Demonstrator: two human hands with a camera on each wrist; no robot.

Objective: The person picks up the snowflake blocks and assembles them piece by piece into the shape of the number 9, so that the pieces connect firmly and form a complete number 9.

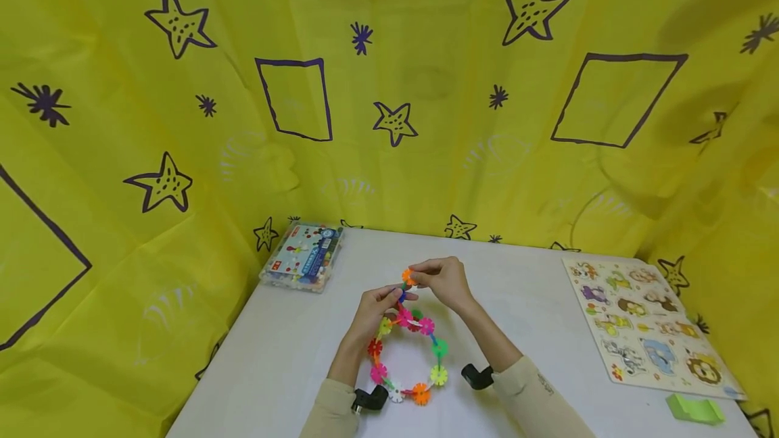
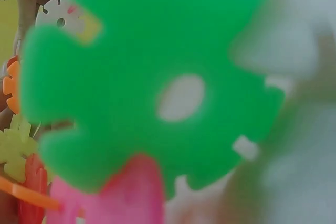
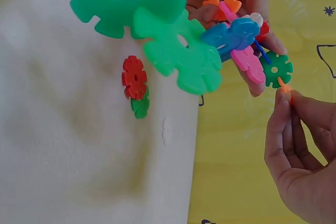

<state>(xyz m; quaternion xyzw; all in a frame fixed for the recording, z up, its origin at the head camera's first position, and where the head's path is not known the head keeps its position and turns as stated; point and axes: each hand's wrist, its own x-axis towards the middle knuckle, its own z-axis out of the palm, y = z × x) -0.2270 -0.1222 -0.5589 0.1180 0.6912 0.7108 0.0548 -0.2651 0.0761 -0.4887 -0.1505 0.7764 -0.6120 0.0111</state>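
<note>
A chain of notched plastic snowflake discs (image 1: 439, 349) in several colours hangs in a loop above the white table. My left hand (image 1: 368, 315) grips the upper end of the chain, around its blue and red discs. Between thumb and fingers, my right hand (image 1: 449, 282) pinches an orange disc (image 3: 284, 86), edge-on in the right wrist view, where it meets a green disc (image 3: 275, 70) at the chain's end. A blurred green disc (image 2: 126, 82) fills most of the left wrist view and hides much of the left hand.
Loose red (image 3: 135, 77), green (image 3: 140, 107) and white (image 3: 166, 130) discs lie on the table. At the back left is a clear box (image 1: 304, 255) with a printed label. An animal puzzle board (image 1: 639, 320) and a light green block (image 1: 695, 409) lie to the right.
</note>
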